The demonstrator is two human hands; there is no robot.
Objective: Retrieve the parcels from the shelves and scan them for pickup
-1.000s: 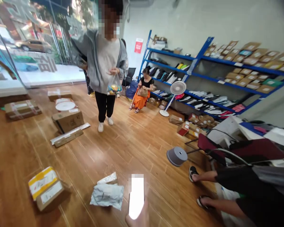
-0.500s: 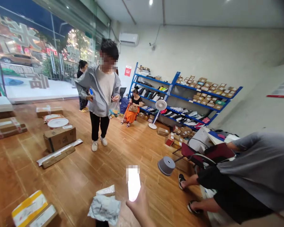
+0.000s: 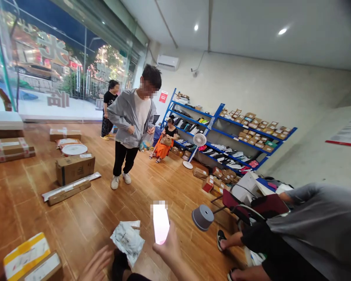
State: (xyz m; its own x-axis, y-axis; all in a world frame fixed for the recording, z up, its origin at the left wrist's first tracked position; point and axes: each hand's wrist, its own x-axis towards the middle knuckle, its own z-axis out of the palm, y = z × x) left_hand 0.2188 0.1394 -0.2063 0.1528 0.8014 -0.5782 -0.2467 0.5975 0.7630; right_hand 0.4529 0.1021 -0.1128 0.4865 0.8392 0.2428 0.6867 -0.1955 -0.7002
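A smartphone (image 3: 161,225) with a bright white screen is held upright in my right hand (image 3: 170,245), fingers wrapped round it. My left hand (image 3: 97,266) shows at the bottom edge, fingers stretched out and holding nothing. Between the two hands, a grey-white plastic mailer bag (image 3: 128,241) lies over another pale parcel near my dark shoe. To the left of my left hand are a cardboard box (image 3: 43,269) with a white label and a white-and-yellow parcel (image 3: 27,255).
A person in a grey jacket (image 3: 131,117) stands ahead, holding a clear bag. Cardboard boxes (image 3: 75,170) line the left floor. Blue shelves (image 3: 215,121) of parcels, a standing fan (image 3: 199,139) and a grey stool (image 3: 202,217) are farther right. Another person (image 3: 316,222) bends beside a chair.
My left hand has come into view at the bottom. The mailer bag has shifted and turned on the parcel beneath. My view has tilted up slightly; the phone stays in my right hand.
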